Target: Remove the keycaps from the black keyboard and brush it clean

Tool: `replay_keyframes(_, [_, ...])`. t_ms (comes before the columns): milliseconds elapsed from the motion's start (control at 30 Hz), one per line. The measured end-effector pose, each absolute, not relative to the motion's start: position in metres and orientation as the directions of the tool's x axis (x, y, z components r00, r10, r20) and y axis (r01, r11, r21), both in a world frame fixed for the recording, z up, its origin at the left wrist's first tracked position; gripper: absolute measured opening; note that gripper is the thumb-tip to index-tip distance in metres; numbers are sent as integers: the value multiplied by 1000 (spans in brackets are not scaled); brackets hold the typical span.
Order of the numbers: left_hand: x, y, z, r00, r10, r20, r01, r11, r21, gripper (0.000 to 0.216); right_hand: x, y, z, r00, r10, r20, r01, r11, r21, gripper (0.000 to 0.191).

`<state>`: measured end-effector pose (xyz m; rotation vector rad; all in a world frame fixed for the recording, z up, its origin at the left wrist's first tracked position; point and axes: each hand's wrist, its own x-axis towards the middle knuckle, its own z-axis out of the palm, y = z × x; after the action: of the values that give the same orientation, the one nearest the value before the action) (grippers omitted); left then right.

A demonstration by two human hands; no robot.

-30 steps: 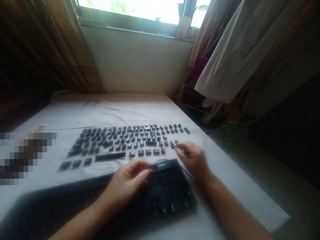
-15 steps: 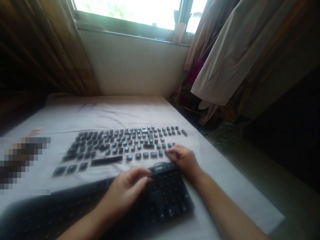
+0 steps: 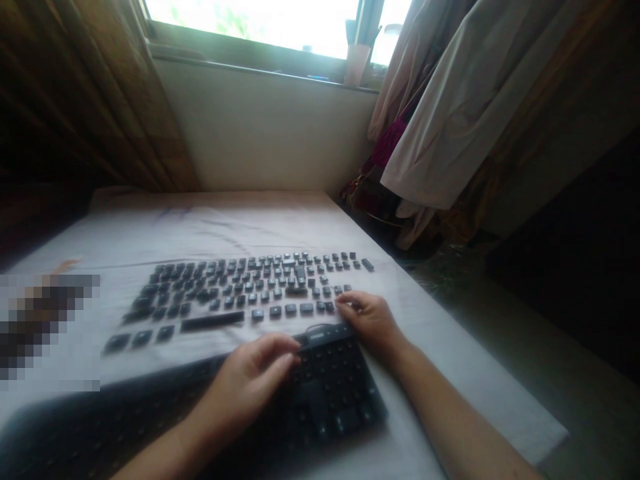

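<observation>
A black keyboard base (image 3: 330,393) with its keys off lies along the near edge of the white sheet (image 3: 225,227). Beyond it, several loose black keycaps (image 3: 240,283) are laid out in rows, with the long space bar (image 3: 213,321) in front. My left hand (image 3: 250,383) rests on the keyboard base, fingers curled over its top edge. My right hand (image 3: 370,320) sits at the base's far right corner, fingertips pinched at the right end of the nearest keycap rows; whatever it pinches is too small to make out.
A blurred patch (image 3: 47,327) covers something at the left on the sheet. Curtains and hanging clothes (image 3: 450,120) stand to the right of the table. A cup (image 3: 355,63) stands on the window sill. The floor (image 3: 525,333) drops away past the table's right edge.
My right hand drew back from the far-right keycaps toward the keyboard's corner and closed its fingers. My left hand stayed on the keyboard. The view shifted slightly.
</observation>
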<state>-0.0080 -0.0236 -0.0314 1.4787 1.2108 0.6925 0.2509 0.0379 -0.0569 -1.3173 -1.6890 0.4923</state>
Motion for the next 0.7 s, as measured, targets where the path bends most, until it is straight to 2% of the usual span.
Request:
replay_keyframes(200, [-10, -23, -29, 306, 942, -136, 307, 38, 951, 32, 257, 32, -41, 157, 900, 406, 394, 320, -861, 40])
replay_keyframes(300, [-15, -20, -26, 279, 960, 19, 368, -125, 921, 26, 256, 27, -33, 232, 894, 383, 299, 309, -903, 52])
replay_keyframes(367, [-20, -17, -25, 264, 950, 168, 448, -275, 851, 23, 254, 23, -30, 238, 907, 346, 208, 300, -931, 57])
replay_keyframes(433, [-23, -14, -26, 288, 916, 280, 539, -397, 743, 23, 252, 18, -28, 205, 928, 310, 152, 283, -947, 61])
replay_keyframes(500, [-25, -12, -28, 349, 882, 317, 607, -471, 640, 25, 250, 14, -26, 162, 945, 283, 139, 262, -955, 66])
replay_keyframes(600, [-23, -12, -32, 440, 854, 280, 653, -518, 553, 27, 245, 6, -22, 39, 975, 217, 98, 212, -972, 65])
replay_keyframes(700, [-20, -13, -34, 480, 848, 225, 660, -518, 545, 28, 241, 0, -12, -229, 967, 113, 84, 135, -987, 47])
